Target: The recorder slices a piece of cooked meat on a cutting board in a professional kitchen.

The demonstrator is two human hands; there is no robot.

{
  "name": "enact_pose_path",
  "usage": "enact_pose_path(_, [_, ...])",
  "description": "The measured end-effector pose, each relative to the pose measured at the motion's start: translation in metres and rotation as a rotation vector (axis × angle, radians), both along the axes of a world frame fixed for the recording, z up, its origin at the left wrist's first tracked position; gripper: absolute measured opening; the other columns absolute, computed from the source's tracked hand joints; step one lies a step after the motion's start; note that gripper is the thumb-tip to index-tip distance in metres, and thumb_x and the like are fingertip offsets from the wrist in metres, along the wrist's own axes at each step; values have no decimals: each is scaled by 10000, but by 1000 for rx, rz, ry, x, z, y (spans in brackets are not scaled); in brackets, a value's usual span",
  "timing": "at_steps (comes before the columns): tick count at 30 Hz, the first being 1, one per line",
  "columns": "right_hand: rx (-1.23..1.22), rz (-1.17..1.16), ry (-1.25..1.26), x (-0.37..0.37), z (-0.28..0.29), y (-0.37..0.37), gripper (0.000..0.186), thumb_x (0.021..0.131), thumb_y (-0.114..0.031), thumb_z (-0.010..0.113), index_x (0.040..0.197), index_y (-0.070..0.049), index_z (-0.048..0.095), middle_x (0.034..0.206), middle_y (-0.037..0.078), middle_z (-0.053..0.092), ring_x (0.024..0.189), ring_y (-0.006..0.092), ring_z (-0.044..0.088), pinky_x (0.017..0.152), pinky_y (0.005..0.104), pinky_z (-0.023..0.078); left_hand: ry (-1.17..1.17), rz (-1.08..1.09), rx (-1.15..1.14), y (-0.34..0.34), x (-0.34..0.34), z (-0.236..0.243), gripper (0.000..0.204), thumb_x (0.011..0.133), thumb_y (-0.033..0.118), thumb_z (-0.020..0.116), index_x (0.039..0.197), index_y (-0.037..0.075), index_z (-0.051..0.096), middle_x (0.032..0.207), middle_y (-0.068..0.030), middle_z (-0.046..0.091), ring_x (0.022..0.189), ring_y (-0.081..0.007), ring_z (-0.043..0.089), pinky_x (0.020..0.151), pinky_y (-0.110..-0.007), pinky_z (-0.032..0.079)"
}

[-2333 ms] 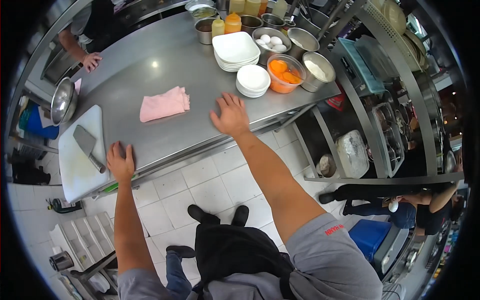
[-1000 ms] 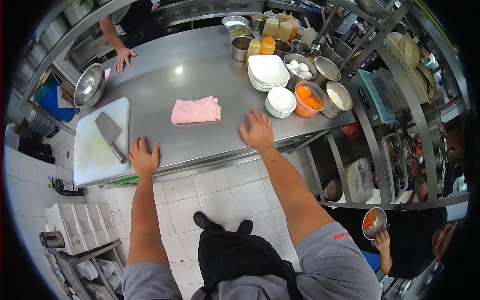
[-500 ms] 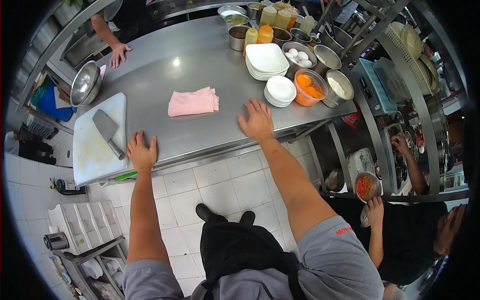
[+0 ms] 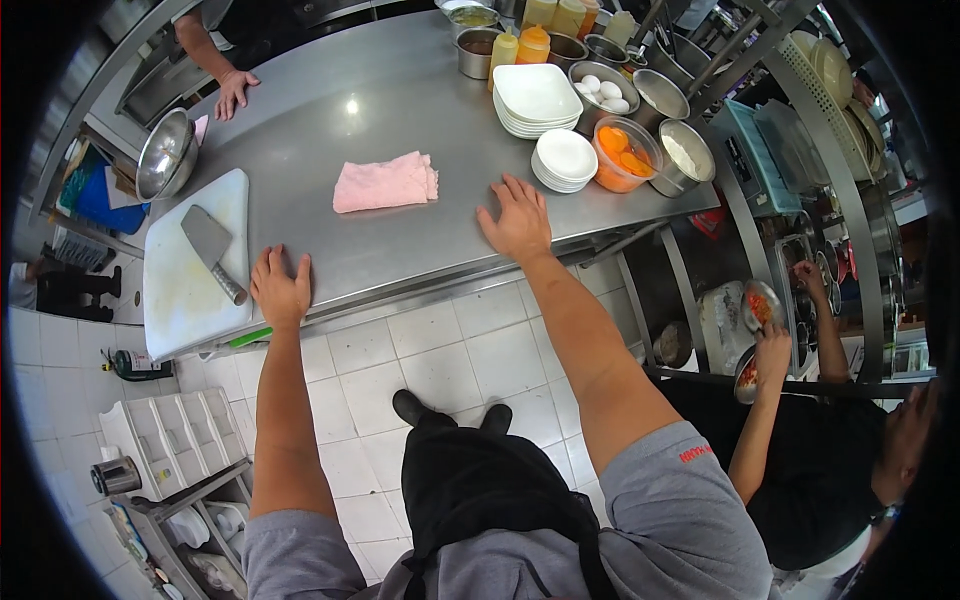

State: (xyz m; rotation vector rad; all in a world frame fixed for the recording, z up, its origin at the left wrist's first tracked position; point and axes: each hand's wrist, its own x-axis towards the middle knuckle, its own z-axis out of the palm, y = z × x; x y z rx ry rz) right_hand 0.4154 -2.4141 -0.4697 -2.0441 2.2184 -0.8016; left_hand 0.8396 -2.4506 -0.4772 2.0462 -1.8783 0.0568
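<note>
My left hand rests flat on the near edge of the steel table, fingers apart, holding nothing. Just left of it lies a white cutting board with a cleaver on top, its handle pointing toward that hand. My right hand also lies open on the table edge, fingers spread. Near its fingertips stands a stack of small white dishes, with larger square white plates behind. Between my hands, farther in, is a folded pink cloth, which neither hand touches.
A steel bowl stands at the left, near another person's hand. At the right are a tub of orange pieces, a pot of eggs and sauce bottles. A co-worker in black works beside metal shelving at the right.
My hands stay flat on the table while the view shifts slightly. The co-worker at the right has lifted an arm and now handles two bowls with red and orange food.
</note>
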Motion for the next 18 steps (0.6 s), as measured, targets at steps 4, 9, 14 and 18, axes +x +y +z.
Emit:
enact_pose_path(4, [5,0,4,-1,-1,-4,521,915,-388,644,1302,-38,639,1493,183,525,1412,323,425,1178,457,302,2,-2,-19,-3,0,0,629,910,528,658,1388,123,600,1503,-117,511,1424,-323,413,1190,-492,267])
enact_pose_path(9, [-20,-11,5,-4,0,-7,516,904,-393,667,1293,-55,659,1487,168,542,1414,314,433,1190,447,295,9,-6,-31,-6,-3,3,628,910,528,659,1387,123,603,1506,-118,509,1419,-327,417,1190,-493,267])
enact_pose_path(14, [-18,-4,15,-7,-3,1,522,903,-393,662,1298,-52,652,1489,176,533,1401,329,438,1179,460,303,11,-11,-32,1,-3,-1,631,906,525,665,1383,116,606,1501,-125,513,1411,-336,422,1186,-500,270])
enact_pose_path(18, [-3,9,20,-1,-11,5,529,896,-405,659,1292,-54,649,1489,185,526,1378,366,447,1156,494,322,9,-15,-41,9,5,-13,650,896,545,668,1381,115,615,1493,-137,521,1411,-345,423,1183,-509,272])
